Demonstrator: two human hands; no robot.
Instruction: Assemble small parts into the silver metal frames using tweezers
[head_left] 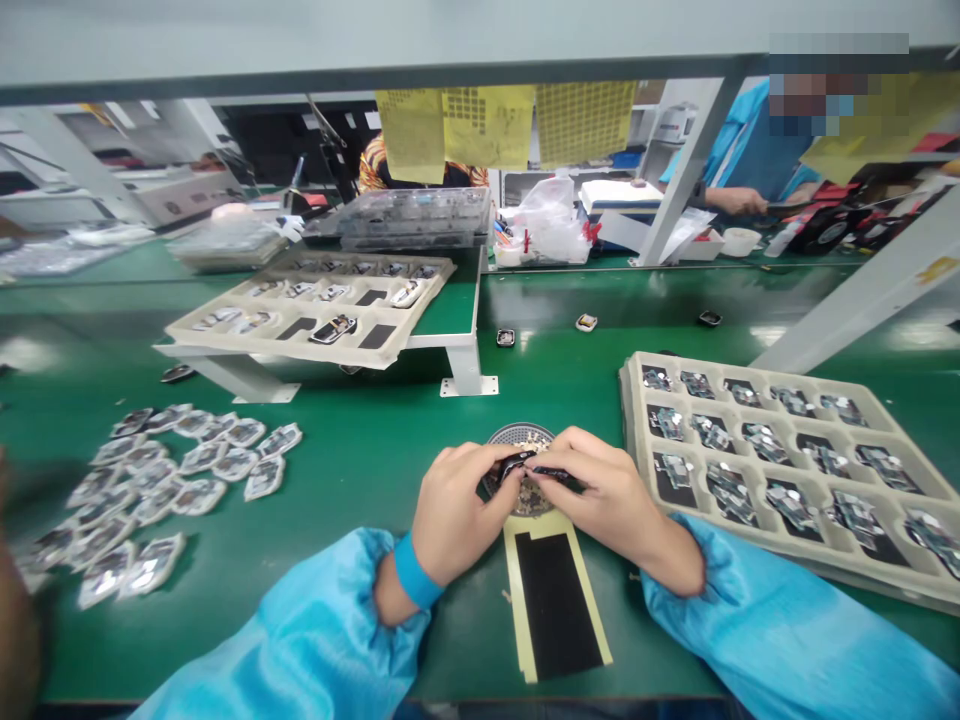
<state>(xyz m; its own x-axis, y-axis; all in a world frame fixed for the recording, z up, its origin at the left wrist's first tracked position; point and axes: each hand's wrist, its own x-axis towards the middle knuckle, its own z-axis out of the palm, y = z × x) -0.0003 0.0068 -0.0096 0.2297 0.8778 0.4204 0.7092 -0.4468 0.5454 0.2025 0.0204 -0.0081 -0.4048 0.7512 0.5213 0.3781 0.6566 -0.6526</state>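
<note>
Covering most of the small dark part (526,466), the fingertips of both hands leave only a glossy black edge and a thin dark strip showing, so its exact shape cannot be made out. It sits at the lower centre of the frame, just above a round mesh dish (516,436), whose near half is hidden behind the knuckles.

The left hand (457,510) is curled, thumb and forefinger pinched on the part's left end, with a blue wristband (415,572) at the wrist. The right hand (611,495) is likewise closed, its fingers bent inward and gripping the right end. Both forearms come up from the bottom edge in light blue sleeves, cut off by the frame.

Below the hands lies a black strip on yellow backing (555,605). The yellow sheets (487,125) hanging at the upper centre carry a grid print too small to read.

A beige compartment tray (628,425) at the right is cut off at the edge. Silvery packets (172,470) at the left are blurred.
</note>
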